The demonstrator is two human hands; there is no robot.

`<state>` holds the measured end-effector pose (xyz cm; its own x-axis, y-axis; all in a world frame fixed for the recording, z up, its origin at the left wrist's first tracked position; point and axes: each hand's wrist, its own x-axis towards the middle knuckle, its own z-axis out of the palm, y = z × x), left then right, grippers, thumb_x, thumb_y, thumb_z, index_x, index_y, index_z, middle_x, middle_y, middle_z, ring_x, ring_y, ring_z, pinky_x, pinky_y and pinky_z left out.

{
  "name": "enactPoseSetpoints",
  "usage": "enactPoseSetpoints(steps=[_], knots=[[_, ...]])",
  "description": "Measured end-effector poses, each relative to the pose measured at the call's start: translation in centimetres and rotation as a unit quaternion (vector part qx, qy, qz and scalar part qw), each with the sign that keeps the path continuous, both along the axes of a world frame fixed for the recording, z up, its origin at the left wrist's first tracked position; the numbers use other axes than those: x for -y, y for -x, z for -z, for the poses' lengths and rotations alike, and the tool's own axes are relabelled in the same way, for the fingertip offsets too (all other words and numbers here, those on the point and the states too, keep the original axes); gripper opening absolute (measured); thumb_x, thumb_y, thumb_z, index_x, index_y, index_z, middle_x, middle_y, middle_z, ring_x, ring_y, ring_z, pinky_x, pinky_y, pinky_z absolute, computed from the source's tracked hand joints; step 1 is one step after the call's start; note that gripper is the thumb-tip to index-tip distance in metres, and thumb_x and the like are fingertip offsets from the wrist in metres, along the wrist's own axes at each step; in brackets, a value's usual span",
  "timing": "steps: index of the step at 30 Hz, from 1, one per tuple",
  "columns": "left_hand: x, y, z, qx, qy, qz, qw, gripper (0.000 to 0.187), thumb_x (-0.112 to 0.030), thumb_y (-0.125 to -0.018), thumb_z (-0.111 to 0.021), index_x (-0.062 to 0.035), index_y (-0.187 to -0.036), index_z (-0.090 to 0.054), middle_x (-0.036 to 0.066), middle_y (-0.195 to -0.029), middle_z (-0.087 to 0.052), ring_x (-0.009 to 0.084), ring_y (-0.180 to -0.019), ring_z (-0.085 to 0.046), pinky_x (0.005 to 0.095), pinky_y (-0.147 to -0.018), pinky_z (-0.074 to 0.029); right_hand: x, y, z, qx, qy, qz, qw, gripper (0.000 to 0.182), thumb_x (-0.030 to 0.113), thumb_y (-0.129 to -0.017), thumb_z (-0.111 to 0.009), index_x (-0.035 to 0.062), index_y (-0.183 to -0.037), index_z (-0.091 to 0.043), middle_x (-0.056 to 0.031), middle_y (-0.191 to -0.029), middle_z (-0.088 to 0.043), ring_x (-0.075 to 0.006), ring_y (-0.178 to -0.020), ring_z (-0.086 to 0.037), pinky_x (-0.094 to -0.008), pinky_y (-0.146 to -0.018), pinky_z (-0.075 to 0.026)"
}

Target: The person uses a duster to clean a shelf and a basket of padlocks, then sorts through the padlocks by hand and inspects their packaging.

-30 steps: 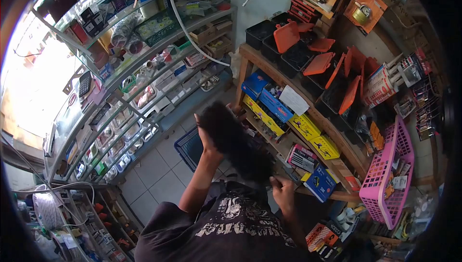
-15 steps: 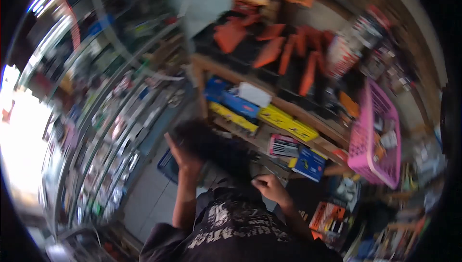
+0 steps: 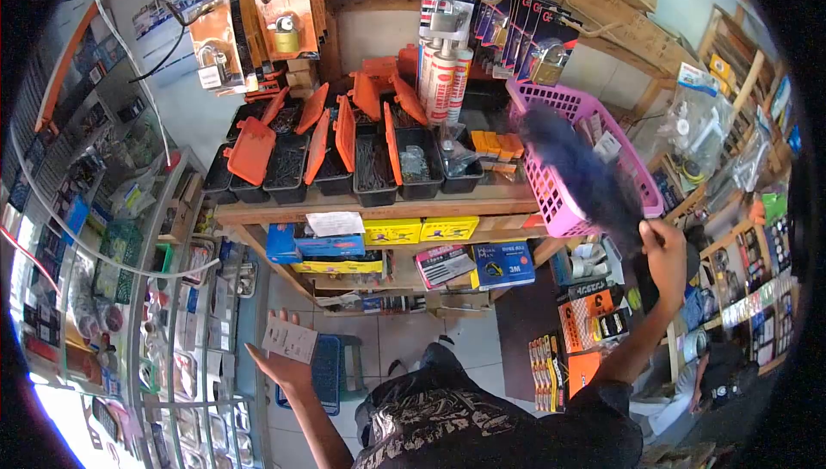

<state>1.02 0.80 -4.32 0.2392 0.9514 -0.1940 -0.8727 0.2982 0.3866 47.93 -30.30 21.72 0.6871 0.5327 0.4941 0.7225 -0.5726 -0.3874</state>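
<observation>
Right hand (image 3: 664,249) is gripping a dark feather duster (image 3: 572,168), its long axis slanting up-left over the pink basket (image 3: 559,202). Left hand (image 3: 280,357), well apart and low, is holding a small paper slip (image 3: 290,340).

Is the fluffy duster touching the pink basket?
Yes, the dark duster held up in the right hand lies against the pink basket on the shelf.

Duster (image 3: 576,172) motion-blurred, handle hidden in right hand (image 3: 664,256); slip (image 3: 290,340) print prob. too small.
</observation>
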Motion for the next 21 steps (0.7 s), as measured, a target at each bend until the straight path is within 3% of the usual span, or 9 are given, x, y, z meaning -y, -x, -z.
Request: enactPoseSetpoints(steps=[2, 4, 7, 12, 13, 15, 17, 19, 21], knots=[[-0.2, -0.8, -0.9, -0.029, -0.006, 0.028, 0.999, 0.084, -0.071, -0.09, -0.033, -0.0075, -0.145, -0.035, 0.015, -0.143, -0.04, 0.0342, -0.129, -0.04, 0.0576, -0.103, -0.03, -1.3, -3.1, 1.0, 0.08, -0.003, 0.023, 0.996, 0.026, 0.021, -0.09, -0.065, -0.0038, -0.082, -0.06, -0.007, -0.059, -0.052, -0.0175, -0.051, -0.051, -0.0326, -0.052, -0.037], [-0.5, -2.0, -2.0, -0.039, -0.004, 0.037, 0.999, 0.08, -0.069, -0.091, -0.034, -0.0074, -0.142, -0.039, 0.015, -0.14, -0.042, 0.0338, -0.127, -0.042, 0.057, -0.102, -0.032, -3.5, -5.2, 0.7, 0.13, 0.084, 0.074, 0.985, 0.022, 0.02, -0.09, -0.063, -0.0015, -0.091, -0.064, -0.0155, -0.07, -0.063, -0.0344, -0.064, -0.061, -0.0405, -0.061, -0.044], [-0.2, -3.0, -2.9, -0.015, -0.003, 0.068, 0.998, 0.061, -0.057, -0.096, -0.037, -0.0084, -0.131, -0.047, 0.012, -0.124, -0.052, 0.0312, -0.114, -0.051, 0.0562, -0.097, -0.039, -6.9, -6.8, 0.8, 0.11, 0.12, 0.06, 0.985, 0.023, 0.024, -0.09, -0.061, 0.0048, -0.103, -0.066, -0.0206, -0.086, -0.066, -0.041, -0.082, -0.062, -0.047, -0.074, -0.048], [0.9, -3.6, -1.9, -0.014, 0.017, 0.097, 0.995, 0.046, -0.047, -0.1, -0.035, -0.0118, -0.124, -0.052, 0.009, -0.107, -0.058, 0.0283, -0.105, -0.055, 0.0551, -0.089, -0.046, -11.2, -3.5, -0.5, 0.208, 0.035, 0.008, 0.977, 0.03, 0.027, -0.09, -0.062, 0.0047, -0.109, -0.065, -0.0177, -0.096, -0.067, -0.038, -0.087, -0.063, -0.0466, -0.081, -0.048], [1.0, -3.3, -1.4, -0.019, 0.024, 0.105, 0.994, 0.046, -0.048, -0.1, -0.036, -0.0124, -0.124, -0.053, 0.009, -0.107, -0.059, 0.0285, -0.105, -0.056, 0.0543, -0.089, -0.047, -12.4, -1.2, -1.0, 0.261, -0.027, -0.02, 0.965, 0.033, 0.029, -0.09, -0.062, 0.0035, -0.111, -0.064, -0.0162, -0.097, -0.068, -0.035, -0.086, -0.064, -0.0442, -0.081, -0.049], [1.4, -2.9, -0.8, 0.001, -0.007, 0.08, 0.997, 0.05, -0.05, -0.1, -0.036, -0.0127, -0.13, -0.048, 0.011, -0.111, -0.057, 0.029, -0.108, -0.054, 0.053, -0.09, -0.047, -14.3, 3.2, -1.0, 0.009, -0.122, -0.231, 0.965, 0.034, 0.029, -0.091, -0.062, 0.0012, -0.109, -0.064, -0.0117, -0.092, -0.067, -0.0254, -0.082, -0.063, -0.0371, -0.08, -0.049], [1.8, -3.6, -2.5, -0.124, 0.004, 0.074, 0.99, 0.055, -0.051, -0.1, -0.035, -0.0132, -0.139, -0.04, 0.014, -0.12, -0.053, 0.0295, -0.115, -0.051, 0.0524, -0.092, -0.047, -16.5, 7.3, 1.4, -0.176, -0.055, -0.375, 0.909, 0.029, 0.025, -0.091, -0.062, 0.0011, -0.107, -0.065, -0.0084, -0.089, -0.066, -0.0173, -0.079, -0.06, -0.0314, -0.076, -0.049], [2.1, -4.1, -4.5, -0.165, -0.025, 0.081, 0.983, 0.06, -0.051, -0.101, -0.035, -0.0139, -0.147, -0.028, 0.015, -0.126, -0.048, 0.0285, -0.122, -0.047, 0.0491, -0.097, -0.045, -19.1, 13.0, 3.2, -0.213, 0.066, -0.482, 0.847, 0.03, 0.028, -0.09, -0.065, 0.0027, -0.107, -0.065, -0.0083, -0.089, -0.069, -0.0171, -0.079, -0.066, -0.0313, -0.073, -0.051], [2.1, -5.3, -6.3, -0.263, -0.105, 0.1, 0.954, 0.062, -0.05, -0.101, -0.035, -0.0138, -0.15, -0.022, 0.013, -0.13, -0.046, 0.0261, -0.126, -0.044, 0.0434, -0.103, -0.04, -21.8, 17.6, 6.0, -0.151, 0.158, -0.575, 0.789, 0.04, 0.036, -0.087, -0.069, 0.0059, -0.112, -0.064, -0.0117, -0.086, -0.07, -0.025, -0.077, -0.069, -0.0357, -0.069, -0.053]])
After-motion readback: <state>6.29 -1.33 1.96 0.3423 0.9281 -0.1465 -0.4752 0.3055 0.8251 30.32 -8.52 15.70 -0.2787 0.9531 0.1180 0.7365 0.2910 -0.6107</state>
